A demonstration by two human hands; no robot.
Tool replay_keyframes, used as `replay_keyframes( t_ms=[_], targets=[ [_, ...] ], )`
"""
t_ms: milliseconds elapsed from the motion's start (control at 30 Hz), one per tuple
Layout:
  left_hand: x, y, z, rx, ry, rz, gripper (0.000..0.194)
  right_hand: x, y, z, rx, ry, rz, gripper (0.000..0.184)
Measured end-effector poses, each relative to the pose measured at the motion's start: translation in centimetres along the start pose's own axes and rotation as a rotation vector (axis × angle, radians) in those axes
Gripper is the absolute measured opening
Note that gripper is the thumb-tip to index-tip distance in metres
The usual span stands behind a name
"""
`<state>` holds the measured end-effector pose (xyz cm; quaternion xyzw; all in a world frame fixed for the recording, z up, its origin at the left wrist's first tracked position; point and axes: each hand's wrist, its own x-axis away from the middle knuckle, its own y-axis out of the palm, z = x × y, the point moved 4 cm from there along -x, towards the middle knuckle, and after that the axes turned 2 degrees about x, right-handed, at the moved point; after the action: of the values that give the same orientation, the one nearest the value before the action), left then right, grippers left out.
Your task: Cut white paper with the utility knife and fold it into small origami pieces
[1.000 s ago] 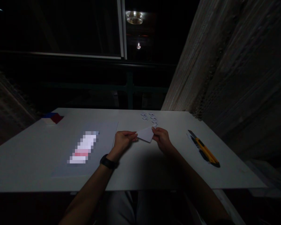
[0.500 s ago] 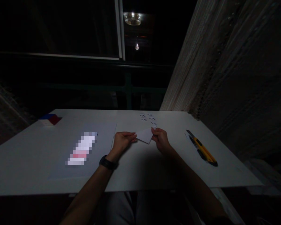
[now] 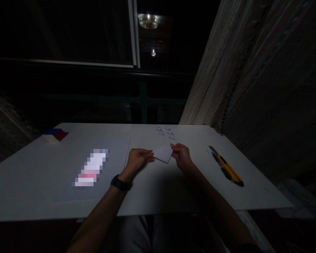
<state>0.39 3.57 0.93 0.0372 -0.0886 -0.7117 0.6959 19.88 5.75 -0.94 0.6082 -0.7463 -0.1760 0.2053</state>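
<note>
A small folded piece of white paper [image 3: 163,154] is held up between my two hands, just above the table. My left hand [image 3: 139,159], with a dark band on its wrist, pinches the paper's left corner. At the upper right edge, my right hand [image 3: 181,155] grips it between thumb and fingers. Beyond the paper lie several small dark-marked pieces [image 3: 165,132] in two short columns; what they are is too small to tell.
A yellow and black utility knife [image 3: 228,168] lies at the right of the white table [image 3: 152,200]. On the left, a blurred-out bright rectangle [image 3: 92,167] rests on a large paper sheet [image 3: 118,154]. A blue, red and white block [image 3: 54,135] stands at the far left.
Both hands keep their hold on the paper, which has tilted very slightly. The whole view has shifted a little; nothing else has visibly moved.
</note>
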Motion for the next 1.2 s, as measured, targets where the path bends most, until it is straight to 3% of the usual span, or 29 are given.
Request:
replay_keyframes(
  t_ms=[233,400,567,733,867,1000,1200],
  targets=[
    [-0.2,0.0,-0.3,-0.017,-0.017,0.003,0.035,0.0,0.2,-0.1,-0.059,0.028,-0.020,0.026],
    [-0.1,0.1,-0.2,-0.012,-0.011,-0.001,0.031,-0.2,-0.3,-0.1,-0.047,0.045,0.036,0.026],
    [0.0,0.0,0.0,0.002,-0.022,-0.010,0.030,-0.3,-0.3,-0.3,-0.070,0.064,-0.006,0.023],
    [0.0,0.1,0.1,0.001,-0.024,-0.010,0.030,-0.4,-0.8,-0.6,-0.027,0.023,0.061,0.024],
    [0.1,0.1,0.1,0.004,-0.036,-0.015,0.030,-0.4,-0.7,-0.6,-0.012,0.008,0.018,0.021],
    [0.2,0.0,0.2,-0.003,-0.032,-0.019,0.030,-0.5,-1.1,-0.6,0.027,0.000,0.089,0.020],
    [0.0,-0.2,-0.2,0.005,-0.044,-0.002,0.028,-0.6,-0.9,-0.8,0.106,0.017,-0.041,0.012]
  ],
)
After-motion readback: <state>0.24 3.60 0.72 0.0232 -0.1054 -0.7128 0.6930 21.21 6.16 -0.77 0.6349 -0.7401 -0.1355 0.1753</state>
